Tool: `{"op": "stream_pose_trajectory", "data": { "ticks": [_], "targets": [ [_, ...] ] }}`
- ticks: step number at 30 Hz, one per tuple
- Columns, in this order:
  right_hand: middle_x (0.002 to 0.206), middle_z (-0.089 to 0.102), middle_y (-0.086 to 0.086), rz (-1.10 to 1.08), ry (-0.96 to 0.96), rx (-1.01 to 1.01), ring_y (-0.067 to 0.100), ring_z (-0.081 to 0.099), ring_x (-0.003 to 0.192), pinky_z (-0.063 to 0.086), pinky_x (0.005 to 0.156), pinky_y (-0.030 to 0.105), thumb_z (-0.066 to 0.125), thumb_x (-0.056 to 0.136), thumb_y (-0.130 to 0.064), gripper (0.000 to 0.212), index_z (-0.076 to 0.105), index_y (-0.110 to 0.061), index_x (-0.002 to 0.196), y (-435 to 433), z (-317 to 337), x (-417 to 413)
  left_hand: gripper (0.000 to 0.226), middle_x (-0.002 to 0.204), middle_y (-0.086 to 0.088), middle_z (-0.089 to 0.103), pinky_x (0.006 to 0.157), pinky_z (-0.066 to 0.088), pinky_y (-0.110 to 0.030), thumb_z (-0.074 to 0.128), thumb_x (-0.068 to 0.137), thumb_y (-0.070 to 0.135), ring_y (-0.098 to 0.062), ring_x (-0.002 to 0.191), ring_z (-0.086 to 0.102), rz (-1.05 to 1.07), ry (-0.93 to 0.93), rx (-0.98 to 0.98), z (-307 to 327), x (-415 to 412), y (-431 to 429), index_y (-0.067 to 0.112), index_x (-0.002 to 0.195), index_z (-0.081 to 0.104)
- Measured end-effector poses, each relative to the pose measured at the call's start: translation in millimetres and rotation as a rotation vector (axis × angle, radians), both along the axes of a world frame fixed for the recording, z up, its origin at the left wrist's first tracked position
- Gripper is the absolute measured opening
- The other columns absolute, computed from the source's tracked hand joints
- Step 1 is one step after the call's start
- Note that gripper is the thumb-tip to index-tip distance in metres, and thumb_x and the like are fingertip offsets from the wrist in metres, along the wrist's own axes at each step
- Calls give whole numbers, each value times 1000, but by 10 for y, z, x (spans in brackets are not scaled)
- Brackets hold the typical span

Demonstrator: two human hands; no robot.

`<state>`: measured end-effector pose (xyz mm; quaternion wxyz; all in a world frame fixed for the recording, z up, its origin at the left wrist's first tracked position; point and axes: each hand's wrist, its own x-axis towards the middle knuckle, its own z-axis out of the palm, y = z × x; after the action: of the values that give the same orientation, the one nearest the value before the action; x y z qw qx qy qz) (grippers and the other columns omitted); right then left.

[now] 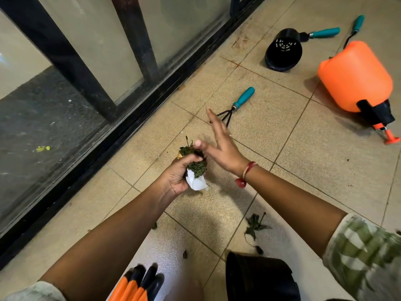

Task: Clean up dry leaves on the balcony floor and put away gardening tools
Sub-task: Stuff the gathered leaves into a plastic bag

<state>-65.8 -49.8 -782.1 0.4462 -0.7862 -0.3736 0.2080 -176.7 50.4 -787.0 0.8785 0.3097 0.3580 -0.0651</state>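
My left hand (pixel 179 174) grips a bundle of dry green leaves (pixel 196 166) together with a scrap of white paper (pixel 196 183), held above the tiled floor. My right hand (pixel 219 144) hovers just right of the bundle with fingers spread straight and the thumb touching the top of the leaves. More dry leaves (pixel 255 225) lie on the tiles near my right forearm. A teal-handled hand rake (pixel 237 104) lies beyond my right hand. Farther back lie a teal-handled trowel (pixel 321 33) and a third teal-handled tool (pixel 354 27).
An orange sprayer jug (pixel 355 77) lies on its side at the right. A black pot (pixel 283 52) lies tipped over at the back. Another black pot (pixel 258 276) stands near me, with orange and black gloves (pixel 138 283) at bottom centre. A glass railing (pixel 91 68) bounds the left.
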Motion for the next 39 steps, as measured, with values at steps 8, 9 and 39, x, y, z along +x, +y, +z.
{"op": "stream_pose_trajectory", "data": {
  "ticks": [8, 9, 39],
  "targets": [
    [130, 39, 2, -106, -72, -19, 14, 49, 114, 46, 98, 34, 56, 92, -37, 41, 51, -21, 129, -526, -95, 235, 33, 71, -3, 66, 58, 55, -24, 47, 77, -13, -14, 60, 61, 178, 18, -123, -216, 97, 1, 14, 68, 64],
    [131, 38, 2, -63, -116, -76, 12, 46, 115, 45, 98, 31, 54, 93, -38, 41, 51, -20, 129, -661, -99, 202, 34, 69, -3, 66, 56, 54, -23, 44, 81, -13, -14, 57, 61, 181, 34, -88, -238, 120, -19, 15, 70, 61],
    [140, 46, 14, 760, -634, -246, 31, 45, 126, 37, 101, 39, 43, 88, -26, 46, 52, -14, 131, -635, -784, -969, 48, 56, 8, 51, 41, 38, -11, 75, 15, -1, -9, 43, 49, 313, -61, -38, -89, 48, 297, 21, 50, 50]
  ]
}}
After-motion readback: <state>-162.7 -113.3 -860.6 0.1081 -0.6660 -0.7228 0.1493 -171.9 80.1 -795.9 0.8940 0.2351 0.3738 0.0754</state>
